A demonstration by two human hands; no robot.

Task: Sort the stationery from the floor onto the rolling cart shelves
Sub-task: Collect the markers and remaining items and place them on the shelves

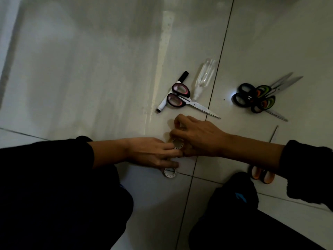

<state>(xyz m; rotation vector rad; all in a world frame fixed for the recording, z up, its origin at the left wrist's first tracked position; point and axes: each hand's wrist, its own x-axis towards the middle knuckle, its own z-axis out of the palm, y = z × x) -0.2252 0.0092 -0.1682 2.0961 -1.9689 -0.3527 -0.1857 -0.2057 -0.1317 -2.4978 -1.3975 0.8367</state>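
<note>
Crouching over the tiled floor [90,69], the person brings both hands together low in the view. The left hand [153,152] pinches one white tape roll [177,144], with a second roll [170,172] under its fingers. The right hand [196,136] is curled onto the same roll. Pink-handled scissors [182,97], a marker [173,91] and a pile of green-handled scissors [257,98] lie beyond them.

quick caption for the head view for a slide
Both hands, left and right, gather white tape rolls from the floor tiles, scissors nearby.
</note>
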